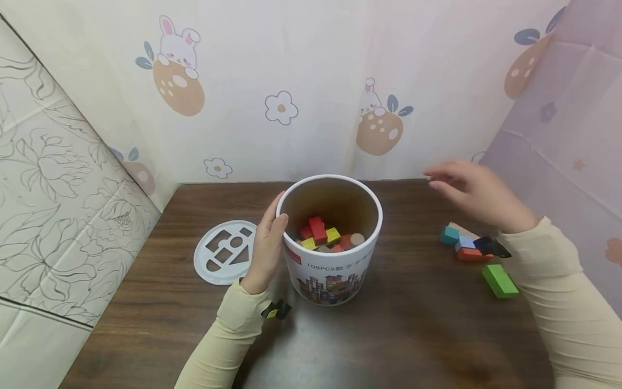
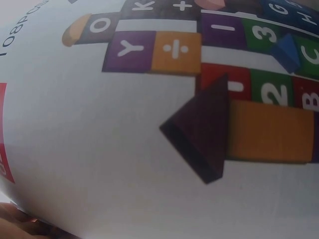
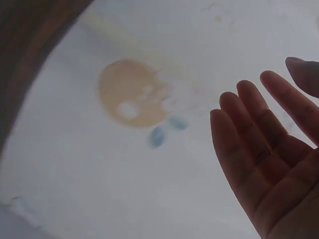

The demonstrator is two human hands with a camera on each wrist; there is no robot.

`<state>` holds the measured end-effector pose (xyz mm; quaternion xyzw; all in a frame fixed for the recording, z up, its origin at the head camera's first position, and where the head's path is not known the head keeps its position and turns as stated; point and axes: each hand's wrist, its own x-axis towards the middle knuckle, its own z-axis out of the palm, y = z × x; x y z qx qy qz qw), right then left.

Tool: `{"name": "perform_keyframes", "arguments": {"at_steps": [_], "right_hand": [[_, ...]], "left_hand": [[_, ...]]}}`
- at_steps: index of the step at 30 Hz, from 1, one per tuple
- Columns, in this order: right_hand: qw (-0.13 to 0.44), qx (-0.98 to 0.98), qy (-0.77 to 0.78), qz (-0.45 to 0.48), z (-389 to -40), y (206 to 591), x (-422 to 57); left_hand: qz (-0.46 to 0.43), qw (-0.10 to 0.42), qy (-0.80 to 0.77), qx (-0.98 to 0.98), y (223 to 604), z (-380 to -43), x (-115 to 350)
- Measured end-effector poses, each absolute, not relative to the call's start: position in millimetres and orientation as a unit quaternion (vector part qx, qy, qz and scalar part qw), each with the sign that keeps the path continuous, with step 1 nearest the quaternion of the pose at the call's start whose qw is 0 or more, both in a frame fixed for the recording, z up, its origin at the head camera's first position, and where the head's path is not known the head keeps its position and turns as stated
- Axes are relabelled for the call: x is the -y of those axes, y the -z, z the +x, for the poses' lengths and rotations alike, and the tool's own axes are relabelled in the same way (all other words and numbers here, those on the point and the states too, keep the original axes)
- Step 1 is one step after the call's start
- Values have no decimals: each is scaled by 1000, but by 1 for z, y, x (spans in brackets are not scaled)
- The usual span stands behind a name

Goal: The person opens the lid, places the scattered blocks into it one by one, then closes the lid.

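Observation:
A white round bucket [image 1: 323, 275], printed with coloured blocks and lettering, stands upright on the table. Inside it lie several wooden blocks [image 1: 318, 230], red, yellow and plain wood. My left hand [image 1: 266, 246] holds the bucket by its left side, thumb at the rim; in the left wrist view the printed wall [image 2: 99, 149] fills nearly everything, with a bit of the fingers [image 2: 20, 224] in the lower corner. Raised over the table's right side, my right hand [image 1: 478, 192] holds nothing. Its fingers [image 3: 234, 134] are spread and nearly straight in the right wrist view.
A white lid [image 1: 200, 258] with shaped cut-outs lies left of the bucket. Near the right forearm are a green block [image 1: 499, 281], a red block [image 1: 472, 255], a teal block [image 1: 450, 235] and others. A patterned curtain [image 1: 316, 48] hangs behind the wooden table [image 1: 389, 335].

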<state>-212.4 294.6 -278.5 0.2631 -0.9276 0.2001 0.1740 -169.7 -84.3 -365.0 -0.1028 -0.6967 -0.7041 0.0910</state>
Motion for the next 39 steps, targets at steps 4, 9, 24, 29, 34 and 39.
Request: {"name": "perform_keyframes", "arguments": {"at_steps": [4, 9, 24, 29, 34, 39], "right_hand": [[146, 944, -206, 211, -218, 298, -319], [79, 962, -215, 148, -223, 328, -347], [-23, 979, -154, 132, -241, 389, -366], [-50, 980, -133, 139, -247, 402, -367], [-60, 982, -114, 138, -249, 411, -369], [-55, 983, -106, 139, -250, 415, -368]], "left_hand": [[-101, 89, 704, 697, 364, -170, 85], [-101, 86, 706, 695, 366, -170, 85], [-102, 91, 701, 700, 366, -170, 84], [-102, 93, 700, 701, 367, -170, 84], [-106, 93, 701, 699, 367, -170, 85], [-107, 94, 697, 703, 368, -170, 85]]}}
